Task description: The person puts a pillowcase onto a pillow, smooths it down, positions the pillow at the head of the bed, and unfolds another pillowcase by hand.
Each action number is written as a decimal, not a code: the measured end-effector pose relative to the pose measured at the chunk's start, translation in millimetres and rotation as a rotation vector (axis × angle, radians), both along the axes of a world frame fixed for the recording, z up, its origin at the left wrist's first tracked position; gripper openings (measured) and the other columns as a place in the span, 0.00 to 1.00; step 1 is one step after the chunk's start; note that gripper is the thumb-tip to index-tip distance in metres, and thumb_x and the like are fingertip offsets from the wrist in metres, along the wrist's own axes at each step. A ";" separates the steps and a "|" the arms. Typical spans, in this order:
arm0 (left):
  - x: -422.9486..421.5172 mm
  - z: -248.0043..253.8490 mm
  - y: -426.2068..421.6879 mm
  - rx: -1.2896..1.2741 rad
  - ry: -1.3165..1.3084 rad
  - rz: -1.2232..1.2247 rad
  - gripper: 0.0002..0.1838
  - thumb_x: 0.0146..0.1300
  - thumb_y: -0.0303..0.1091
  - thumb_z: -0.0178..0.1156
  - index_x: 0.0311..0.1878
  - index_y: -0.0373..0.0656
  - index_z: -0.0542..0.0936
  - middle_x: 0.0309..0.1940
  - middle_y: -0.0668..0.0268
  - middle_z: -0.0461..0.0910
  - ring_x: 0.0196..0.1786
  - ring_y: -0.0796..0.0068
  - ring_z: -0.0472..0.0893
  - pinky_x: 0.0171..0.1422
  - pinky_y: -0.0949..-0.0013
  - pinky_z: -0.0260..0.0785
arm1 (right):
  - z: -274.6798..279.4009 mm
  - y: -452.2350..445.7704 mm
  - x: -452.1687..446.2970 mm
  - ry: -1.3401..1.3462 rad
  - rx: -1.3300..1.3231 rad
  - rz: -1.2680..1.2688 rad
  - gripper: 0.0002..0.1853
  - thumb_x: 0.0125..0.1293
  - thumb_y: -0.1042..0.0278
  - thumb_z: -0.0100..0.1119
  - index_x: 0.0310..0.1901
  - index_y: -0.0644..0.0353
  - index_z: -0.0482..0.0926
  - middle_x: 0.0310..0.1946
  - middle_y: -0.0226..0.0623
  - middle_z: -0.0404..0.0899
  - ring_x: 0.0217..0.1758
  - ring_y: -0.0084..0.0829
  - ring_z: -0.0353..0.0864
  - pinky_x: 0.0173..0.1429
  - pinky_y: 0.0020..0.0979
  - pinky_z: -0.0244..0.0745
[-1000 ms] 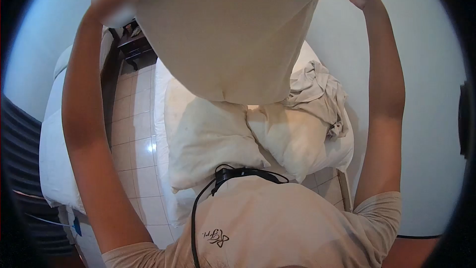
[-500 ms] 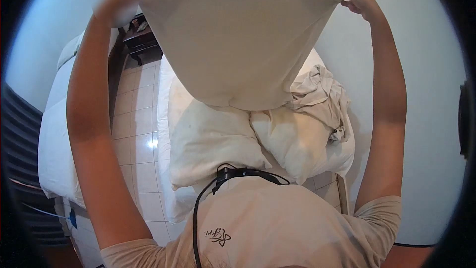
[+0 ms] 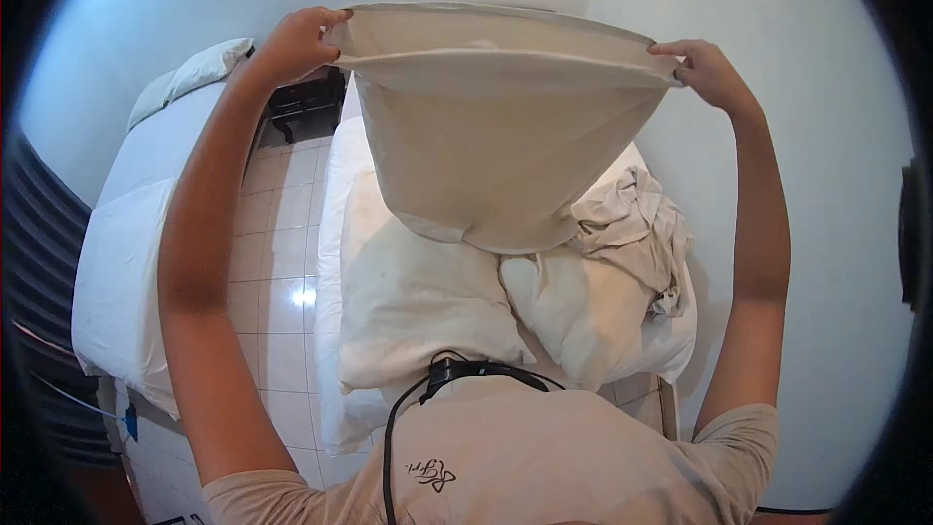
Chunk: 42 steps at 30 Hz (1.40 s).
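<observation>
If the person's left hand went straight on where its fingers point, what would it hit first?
Most likely the beige pillowcase that it holds: the left hand points across the cloth, roughly toward the right hand. Exact depth is unclear here.

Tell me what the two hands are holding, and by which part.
A beige cloth shaped like a pillowcase, held by its open upper edge: the left hand at one end, the right hand at the other.

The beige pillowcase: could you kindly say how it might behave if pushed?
The beige pillowcase would probably give and fold, as its hanging cloth wrinkles. It seems light, since the left hand and right hand hold only its rim.
</observation>
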<state>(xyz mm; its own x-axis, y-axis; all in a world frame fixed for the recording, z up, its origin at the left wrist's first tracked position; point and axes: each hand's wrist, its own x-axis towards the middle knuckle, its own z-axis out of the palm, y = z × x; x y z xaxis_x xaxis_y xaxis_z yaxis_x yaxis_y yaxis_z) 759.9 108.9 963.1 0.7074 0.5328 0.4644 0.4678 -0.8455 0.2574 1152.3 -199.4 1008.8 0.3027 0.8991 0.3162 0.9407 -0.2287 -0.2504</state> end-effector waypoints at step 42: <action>-175.1 -230.2 -271.6 -0.359 -0.121 0.468 0.06 0.48 0.19 0.56 0.31 0.37 0.78 0.28 0.58 0.76 0.32 0.61 0.78 0.37 0.65 0.70 | -250.5 -170.4 -118.2 0.650 0.057 -0.064 0.06 0.46 0.85 0.57 0.25 0.64 0.79 0.30 0.37 0.80 0.35 0.28 0.78 0.38 0.27 0.70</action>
<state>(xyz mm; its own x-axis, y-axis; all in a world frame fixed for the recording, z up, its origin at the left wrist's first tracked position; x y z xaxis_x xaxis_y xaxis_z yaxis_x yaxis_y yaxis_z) 584.8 -162.7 732.9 0.3129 0.9134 0.2605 0.7192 -0.4069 0.5632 1034.1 -369.8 758.3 0.5009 0.8600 0.0970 0.5782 -0.2491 -0.7770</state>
